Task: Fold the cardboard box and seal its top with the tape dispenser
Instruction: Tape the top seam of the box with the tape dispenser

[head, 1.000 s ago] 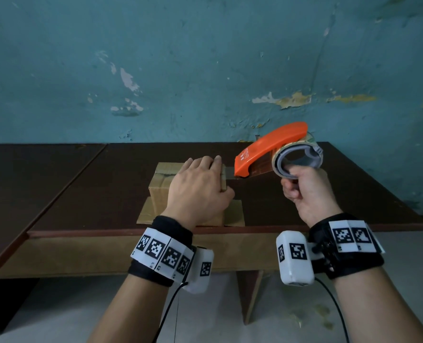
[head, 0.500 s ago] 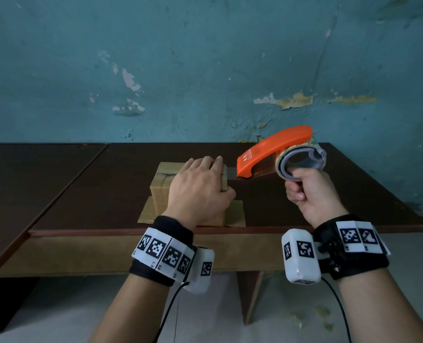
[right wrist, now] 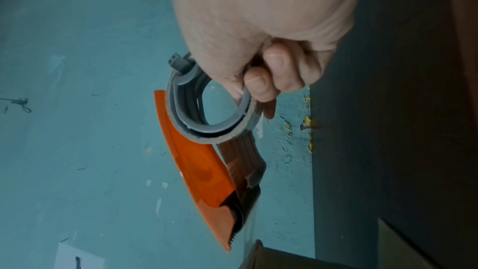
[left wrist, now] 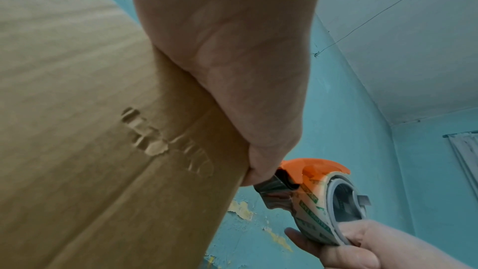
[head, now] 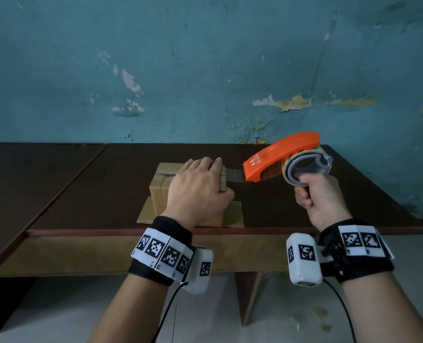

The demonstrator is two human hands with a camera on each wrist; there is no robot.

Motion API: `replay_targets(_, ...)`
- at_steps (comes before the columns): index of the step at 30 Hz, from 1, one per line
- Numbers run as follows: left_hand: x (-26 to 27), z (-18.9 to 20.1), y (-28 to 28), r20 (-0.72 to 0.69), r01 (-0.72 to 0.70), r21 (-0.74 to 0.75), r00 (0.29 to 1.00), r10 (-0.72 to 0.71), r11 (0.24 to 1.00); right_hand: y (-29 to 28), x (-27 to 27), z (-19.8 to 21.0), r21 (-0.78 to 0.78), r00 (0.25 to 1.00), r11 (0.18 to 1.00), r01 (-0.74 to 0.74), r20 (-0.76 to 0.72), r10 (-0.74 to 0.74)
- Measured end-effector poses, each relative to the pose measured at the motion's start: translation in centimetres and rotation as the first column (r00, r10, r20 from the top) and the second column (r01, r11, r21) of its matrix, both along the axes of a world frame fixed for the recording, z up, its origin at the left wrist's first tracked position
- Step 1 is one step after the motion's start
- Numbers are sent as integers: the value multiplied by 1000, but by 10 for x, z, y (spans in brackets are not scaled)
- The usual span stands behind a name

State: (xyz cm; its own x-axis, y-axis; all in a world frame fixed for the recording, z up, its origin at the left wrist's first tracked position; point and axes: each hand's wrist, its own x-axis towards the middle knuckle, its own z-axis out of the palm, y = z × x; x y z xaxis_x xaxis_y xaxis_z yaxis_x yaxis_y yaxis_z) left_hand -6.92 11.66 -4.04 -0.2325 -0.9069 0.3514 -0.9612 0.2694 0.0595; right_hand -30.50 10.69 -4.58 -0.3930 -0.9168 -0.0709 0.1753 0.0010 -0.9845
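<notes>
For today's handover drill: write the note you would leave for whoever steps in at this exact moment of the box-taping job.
Left hand: lies flat on top of the cardboard box, pinning the tape's end.
Right hand: grips the orange tape dispenser, held off the box's right edge; a strip of tape spans the gap.
Box: on the brown table, near the front edge.
Done: box folded, tape started.
Left: cut the strip and press it down.

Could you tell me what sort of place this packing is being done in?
Probably a plain, worn workroom or storeroom: a teal wall with peeling paint, a dark wooden table set against it, and a bare pale floor.
</notes>
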Motion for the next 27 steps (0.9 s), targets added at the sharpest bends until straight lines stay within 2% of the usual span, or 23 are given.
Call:
replay_targets(12,0,0,-1,7,-8,6,1000,8,1000,6,4,6,-17,973,998,62,-221,-64)
replay_targets(21,1,0,-1,35,14,12,999,-14,1000,5,3,2,82,921,996,27,-388,7)
replay_targets(27,2,0,-2,35,20,13,999,-20,1000,2,2,0,93,908,995,32,-418,9)
